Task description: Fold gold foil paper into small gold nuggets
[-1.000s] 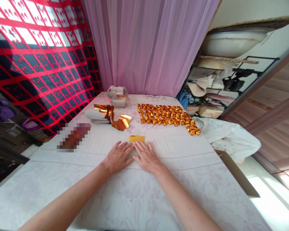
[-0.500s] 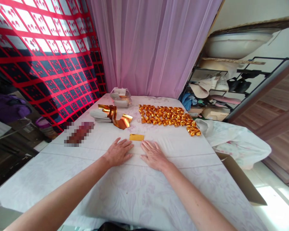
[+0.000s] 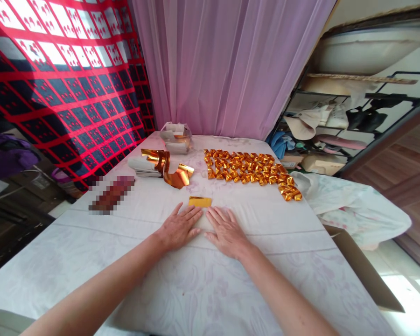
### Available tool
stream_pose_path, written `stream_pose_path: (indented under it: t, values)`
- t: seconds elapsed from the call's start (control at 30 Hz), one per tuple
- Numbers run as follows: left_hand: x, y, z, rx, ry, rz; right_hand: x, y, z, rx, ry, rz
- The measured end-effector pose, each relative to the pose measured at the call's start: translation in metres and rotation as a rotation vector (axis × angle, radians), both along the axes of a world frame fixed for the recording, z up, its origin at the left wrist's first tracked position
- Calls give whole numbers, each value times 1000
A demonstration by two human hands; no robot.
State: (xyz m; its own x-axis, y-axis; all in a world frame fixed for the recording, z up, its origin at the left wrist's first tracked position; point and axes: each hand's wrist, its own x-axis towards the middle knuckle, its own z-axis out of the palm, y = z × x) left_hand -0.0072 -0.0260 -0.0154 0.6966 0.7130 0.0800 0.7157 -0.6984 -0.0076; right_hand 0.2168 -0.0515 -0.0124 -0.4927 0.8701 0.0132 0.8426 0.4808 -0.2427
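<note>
- left hand (image 3: 178,227) and right hand (image 3: 227,232) lie flat, fingers spread, palms down on the counter (image 3: 196,280), grasping nothing.
- a small gold foil sheet (image 3: 199,201) lies just beyond the fingertips, between both hands.
- farther off: rows of folded gold pieces (image 3: 252,170), a curled gold foil strip (image 3: 168,169) and a clear container (image 3: 175,136).
- a blurred reddish patch (image 3: 112,194) on the left cannot be made out.

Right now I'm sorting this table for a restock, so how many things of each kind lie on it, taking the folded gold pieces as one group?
Flat gold sheet, just beyond the hands: 1
Curled gold foil strip: 1
Group of folded gold pieces: 1
White paper stack: 1
Clear container: 1
Total: 5
</note>
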Motion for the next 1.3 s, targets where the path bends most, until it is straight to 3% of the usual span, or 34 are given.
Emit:
stream_pose_path:
  t: [0.33,0.53,0.77,1.1,1.3]
  values:
    - [-38,0,-4,79,-3,-72,2,-1,1,-32,-3,8]
    - [-38,0,-7,152,-23,-102,-6,-2,7,-10,42,-23]
    - [-38,0,-8,190,-81,-127,-27,2,5,-37,94,60]
    - [-41,-1,-10,207,-54,-105,3,-4,5,-61,82,-1]
    - [-32,11,3,76,-204,-36,-2,-2,5,25,140,-42]
